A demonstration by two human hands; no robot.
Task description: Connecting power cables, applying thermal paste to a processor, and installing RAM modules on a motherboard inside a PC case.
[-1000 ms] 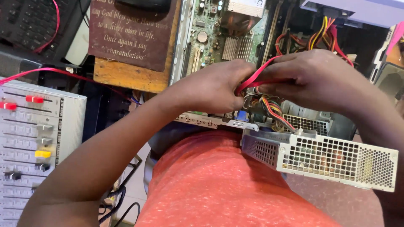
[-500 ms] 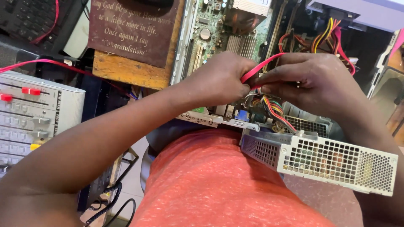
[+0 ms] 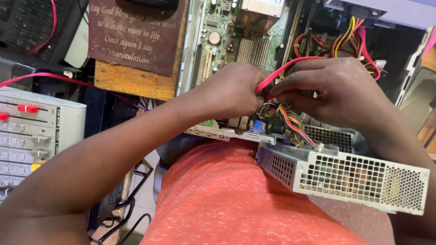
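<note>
- My left hand (image 3: 231, 90) and right hand (image 3: 331, 93) meet above the open computer case (image 3: 195, 54), both pinching the flat red cable (image 3: 284, 70) between them.
- I judge the two-handed grip keeps the thin cable steady at its end: left fingers clenched on the lower end, right fingers closed on it just beside them.
- The cable runs up and right from my hands toward the bundle of coloured wires (image 3: 349, 34) at the back of the case.
- The case lies against my lap, open side up, so the green board (image 3: 227, 31) faces me and I can reach in from above.
- The perforated metal box (image 3: 359, 174) rests on my thigh, pulled clear of the case, its wire bundle (image 3: 290, 120) trailing back inside; that leaves room to work.
- A wooden plaque (image 3: 136, 45) and a grey mixer (image 3: 36, 131) sit to my left, apart from my hands.
- Hidden: the cable's plug is covered by my fingers, so I cannot tell whether it is seated in anything.
- The cable's far end is lost among the wires, and the mixer and the case are cut off by the frame.
</note>
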